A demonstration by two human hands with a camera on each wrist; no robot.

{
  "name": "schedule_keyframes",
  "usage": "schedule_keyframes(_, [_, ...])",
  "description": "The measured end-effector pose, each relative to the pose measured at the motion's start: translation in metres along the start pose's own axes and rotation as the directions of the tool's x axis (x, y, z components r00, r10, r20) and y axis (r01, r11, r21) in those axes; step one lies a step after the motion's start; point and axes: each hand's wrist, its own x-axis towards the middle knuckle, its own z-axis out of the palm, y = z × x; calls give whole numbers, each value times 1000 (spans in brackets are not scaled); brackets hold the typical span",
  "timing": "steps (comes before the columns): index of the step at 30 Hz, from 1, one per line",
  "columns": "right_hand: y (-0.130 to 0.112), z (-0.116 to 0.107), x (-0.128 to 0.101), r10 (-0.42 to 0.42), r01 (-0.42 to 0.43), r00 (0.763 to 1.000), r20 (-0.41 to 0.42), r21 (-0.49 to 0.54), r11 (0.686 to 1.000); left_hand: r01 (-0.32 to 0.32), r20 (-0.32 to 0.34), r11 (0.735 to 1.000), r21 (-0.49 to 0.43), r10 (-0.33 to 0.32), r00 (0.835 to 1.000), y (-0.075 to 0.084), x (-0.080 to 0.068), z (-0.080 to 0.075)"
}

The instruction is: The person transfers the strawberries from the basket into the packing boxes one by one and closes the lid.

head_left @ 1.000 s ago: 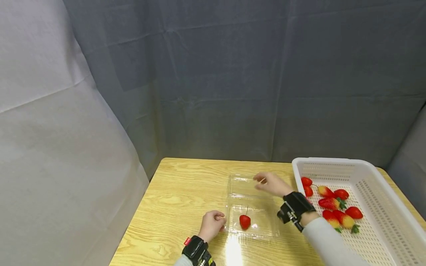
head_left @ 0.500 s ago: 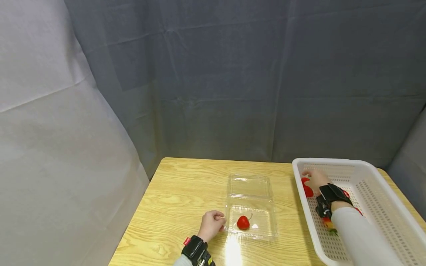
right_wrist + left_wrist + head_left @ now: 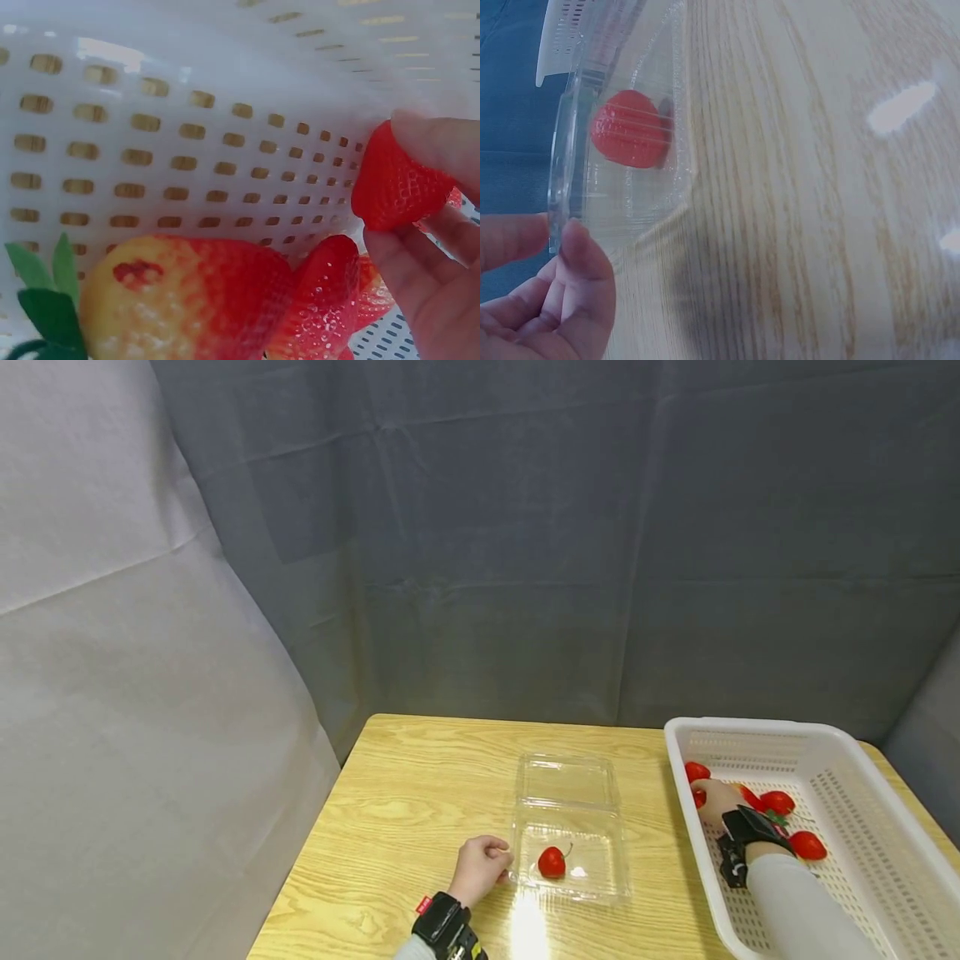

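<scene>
You've got your left hand (image 3: pixel 478 869) nearest, thumb and finger pinching the edge of the clear clamshell (image 3: pixel 596 847), which sits opened out flat on the table (image 3: pixel 405 810) with one red berry (image 3: pixel 552 862) in its near half. Over to the right, your right hand (image 3: pixel 718 801) is down inside the white basket (image 3: pixel 757 725), thumb and fingers gripping a red strawberry (image 3: pixel 397 184) close to the side wall, with a bigger yellow-and-red strawberry (image 3: pixel 184 296) and more red fruit (image 3: pixel 807 846) lying around it. Way at the back hangs dark grey cloth (image 3: pixel 487 568).
</scene>
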Motion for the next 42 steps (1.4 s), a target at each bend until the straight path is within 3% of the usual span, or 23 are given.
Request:
schedule_keyframes(3, [-1, -9, 0, -14, 14, 999, -49, 7, 1000, -1, 7, 1000, -5, 1, 1000, 1, 0, 0])
schedule_keyframes(7, [-20, -44, -2, -26, 32, 993, -113, 50, 998, 6, 16, 1000, -8, -6, 1000, 1, -1, 1])
schedule_keyframes(12, [-77, -95, -6, -151, 169, 968, -200, 75, 983, -3, 11, 1000, 14, 3, 1000, 2, -1, -1])
schedule_keyframes(16, [-129, -107, -8, -282, 302, 936, -210, 70, 951, -12, 0, 1000, 22, 12, 1000, 2, -1, -3])
schedule_keyframes(20, [-171, -89, -7, -400, 412, 906, -142, 75, 908, -35, 7, 999, 3, 35, 999, -1, 0, -3])
schedule_keyframes(25, [-202, -42, -4, -509, 508, 860, 11, 68, 859, -107, 16, 994, -14, 107, 994, -5, 1, -2])
schedule_keyframes(29, [-208, -2, -4, -513, 506, 850, 121, 87, 858, -98, 9, 995, -14, 98, 995, -6, 2, -1])
schedule_keyframes(33, [-204, 32, -6, -434, 419, 878, 202, 111, 901, -28, 5, 1000, -8, 28, 1000, -3, 1, 1])
schedule_keyframes(37, [-197, 53, -8, -380, 373, 903, 200, 75, 925, -18, 8, 1000, 9, 18, 1000, -1, 0, 0])
schedule_keyframes(42, [-189, 69, -6, -343, 343, 918, 200, 38, 939, -10, 10, 1000, 14, 10, 1000, -4, 2, 0])
